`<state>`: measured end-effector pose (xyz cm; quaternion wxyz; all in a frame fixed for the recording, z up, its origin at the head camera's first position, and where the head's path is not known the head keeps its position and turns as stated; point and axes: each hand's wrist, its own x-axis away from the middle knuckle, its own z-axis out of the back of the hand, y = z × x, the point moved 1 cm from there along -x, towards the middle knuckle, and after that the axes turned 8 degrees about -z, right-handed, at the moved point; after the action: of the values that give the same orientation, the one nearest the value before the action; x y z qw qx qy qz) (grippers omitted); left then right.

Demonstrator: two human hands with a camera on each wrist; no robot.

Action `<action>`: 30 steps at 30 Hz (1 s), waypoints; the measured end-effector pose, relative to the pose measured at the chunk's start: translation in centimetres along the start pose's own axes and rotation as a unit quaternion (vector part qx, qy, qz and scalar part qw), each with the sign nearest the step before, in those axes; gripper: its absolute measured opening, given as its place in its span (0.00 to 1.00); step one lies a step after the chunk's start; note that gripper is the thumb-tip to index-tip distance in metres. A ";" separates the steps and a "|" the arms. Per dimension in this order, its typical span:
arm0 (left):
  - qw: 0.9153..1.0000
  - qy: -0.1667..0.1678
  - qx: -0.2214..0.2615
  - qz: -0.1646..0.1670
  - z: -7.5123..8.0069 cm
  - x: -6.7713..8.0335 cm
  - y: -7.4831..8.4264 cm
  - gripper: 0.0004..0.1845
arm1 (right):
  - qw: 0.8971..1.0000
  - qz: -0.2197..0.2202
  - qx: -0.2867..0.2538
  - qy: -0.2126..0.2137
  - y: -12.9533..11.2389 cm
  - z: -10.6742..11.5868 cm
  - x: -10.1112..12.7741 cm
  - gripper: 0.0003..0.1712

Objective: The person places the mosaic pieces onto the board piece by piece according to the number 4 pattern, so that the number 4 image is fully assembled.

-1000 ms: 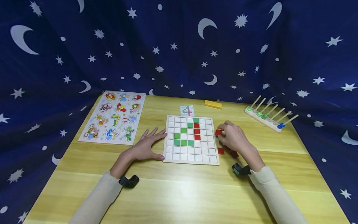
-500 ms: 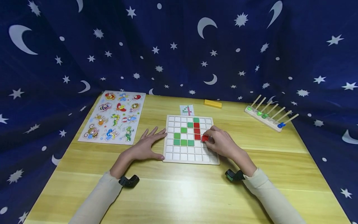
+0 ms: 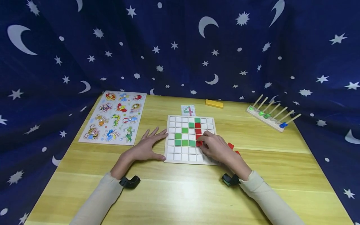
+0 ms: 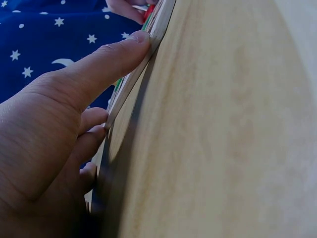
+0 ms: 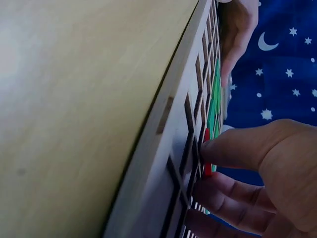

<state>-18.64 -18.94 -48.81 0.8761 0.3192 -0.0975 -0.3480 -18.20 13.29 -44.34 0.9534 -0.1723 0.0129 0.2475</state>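
A white grid board (image 3: 180, 157) lies on the table, with several green tiles (image 3: 184, 143) and a column of red tiles (image 3: 198, 131) in its squares. My right hand (image 3: 215, 145) is over the board's right half. Its thumb and fingers pinch a red square tile (image 3: 198, 144) at the lower end of the red column, right of the lowest green row. In the right wrist view that red tile (image 5: 208, 169) shows edge-on at the grid. My left hand (image 3: 144, 148) lies with fingers spread, thumb and fingertips touching the board's left edge.
Loose red tiles (image 3: 230, 146) lie right of the board, partly behind my right wrist. A small pattern card (image 3: 187, 110) sits behind the board, near a yellow block (image 3: 214, 103). An insect puzzle (image 3: 112, 118) is at left, a pegged rack (image 3: 265, 118) at right.
My right hand has carried a red tile from the table right of the board leftward to the square below the other red tiles. The left hand has stayed at the board's edge.
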 end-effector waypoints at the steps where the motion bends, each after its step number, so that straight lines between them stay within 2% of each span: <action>1: 1.000 0.001 0.000 -0.001 0.0 0.0 0.0 0.56 | 1.000 0.002 0.005 0.000 -0.1 0.0 0.0 0.14; 10: 1.000 0.001 -0.001 0.000 0.1 0.1 0.1 0.56 | 0.999 0.013 0.041 -0.008 -0.7 0.1 0.0 0.10; 16: 1.000 0.001 0.002 -0.001 0.1 0.2 0.2 0.56 | 1.000 -0.008 0.009 0.001 -0.2 0.5 0.5 0.11; 22: 1.000 0.006 0.002 -0.007 0.0 0.1 0.2 0.55 | 0.998 -0.046 -0.003 0.032 1.9 1.9 1.8 0.11; 30: 1.000 0.002 0.003 0.006 -0.1 0.1 -0.1 0.56 | 0.993 -0.108 0.037 0.024 5.5 3.8 4.2 0.14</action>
<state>-18.56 -18.96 -48.97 0.8772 0.3223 -0.0986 -0.3420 -17.43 21.04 -43.00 0.9797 -0.1430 0.0260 0.1378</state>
